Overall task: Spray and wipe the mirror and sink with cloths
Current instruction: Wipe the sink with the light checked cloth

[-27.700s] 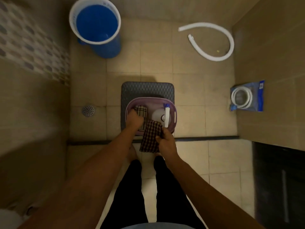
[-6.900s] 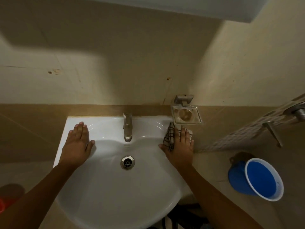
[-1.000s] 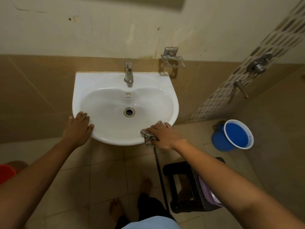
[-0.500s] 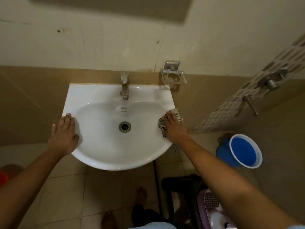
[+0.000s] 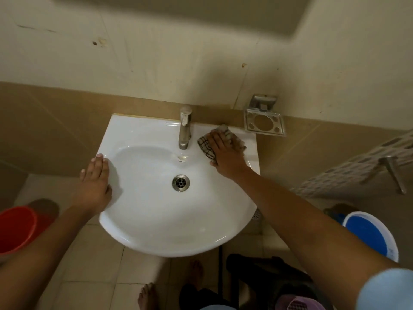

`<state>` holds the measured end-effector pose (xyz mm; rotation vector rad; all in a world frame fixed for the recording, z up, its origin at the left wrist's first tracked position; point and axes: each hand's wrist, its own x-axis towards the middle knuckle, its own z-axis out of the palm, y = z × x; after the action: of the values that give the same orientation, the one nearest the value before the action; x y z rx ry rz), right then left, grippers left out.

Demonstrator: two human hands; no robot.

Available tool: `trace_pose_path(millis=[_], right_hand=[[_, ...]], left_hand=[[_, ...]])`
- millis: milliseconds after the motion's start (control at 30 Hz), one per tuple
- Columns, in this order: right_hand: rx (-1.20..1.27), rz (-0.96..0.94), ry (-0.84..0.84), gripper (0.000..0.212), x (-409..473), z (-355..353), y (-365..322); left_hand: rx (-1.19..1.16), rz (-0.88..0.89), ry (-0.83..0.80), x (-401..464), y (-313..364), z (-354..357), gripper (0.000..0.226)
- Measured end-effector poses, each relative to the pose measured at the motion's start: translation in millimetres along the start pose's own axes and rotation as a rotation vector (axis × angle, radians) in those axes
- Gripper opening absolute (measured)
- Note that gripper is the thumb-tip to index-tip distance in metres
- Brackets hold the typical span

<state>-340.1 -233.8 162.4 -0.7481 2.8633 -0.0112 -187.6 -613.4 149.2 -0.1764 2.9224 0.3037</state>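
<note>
My right hand [image 5: 225, 156] presses checked cloth [image 5: 206, 146] flat on sink [image 5: 156, 220] rim at 1 o'clock beside tap [image 5: 185, 128], left hand [image 5: 95, 186] flat & empty at 9, so sink wipe's approx midway, bowl & mirror status unclear.

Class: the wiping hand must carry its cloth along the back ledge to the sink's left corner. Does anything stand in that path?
Yes. The tap stands on the ledge immediately left of the cloth under the right hand.

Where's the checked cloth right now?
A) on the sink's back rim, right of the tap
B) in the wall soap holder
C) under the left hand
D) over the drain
A: the right hand presses the checked cloth flat on the sink ledge, right of the tap.
</note>
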Motion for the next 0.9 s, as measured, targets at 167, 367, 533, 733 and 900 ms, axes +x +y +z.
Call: trace_pose_path(millis=[167,367,533,733,900], right_hand=[[-0.048,-0.14,0.045,0.08,21.4,0.6,-12.9],[-0.127,-0.056,0.133,0.082,-15.4,13.7,3.3],[-0.253,0.065,0.07,0.086,-66.9,31.6,12.7],[-0.277,0.224,-0.226,0.07,-112.1,32.8,-16.1],[-0.119,0.384,-0.503,0.067,-125.0,36.6,-84.6]], left_hand=[[-0.006,-0.018,0.032,-1.5,3.2,0.1,0.077],[-0.006,0.013,0.067,0.5,0.3,-4.3,0.072],[0.035,0.075,0.059,10.8,-10.2,-11.4,0.072],[0.035,0.157,0.029,23.5,-15.2,-25.5,0.073],[0.011,0.232,0.003,28.9,-23.8,-26.8,0.074]])
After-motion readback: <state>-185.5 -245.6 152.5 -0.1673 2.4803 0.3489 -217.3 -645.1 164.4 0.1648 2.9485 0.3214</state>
